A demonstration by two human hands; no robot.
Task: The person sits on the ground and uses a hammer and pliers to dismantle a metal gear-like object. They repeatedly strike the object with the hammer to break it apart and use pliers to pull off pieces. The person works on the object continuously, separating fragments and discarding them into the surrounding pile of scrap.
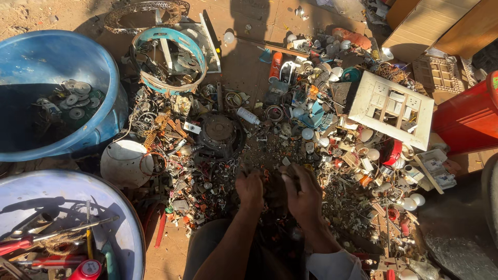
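Two hands meet low at centre: left hand (249, 187) and right hand (302, 193) both clenched on a small dark scrap piece (273, 193) between them, its shape unclear; dark round motor (219, 135) lies far-left, white switch plate (391, 109) far-right, on the littered floor (249, 62)

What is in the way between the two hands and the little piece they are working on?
Nothing visible. The left hand and right hand are both already on the small dark piece, though it is too shadowed to tell what it is. Scrap lies all around.
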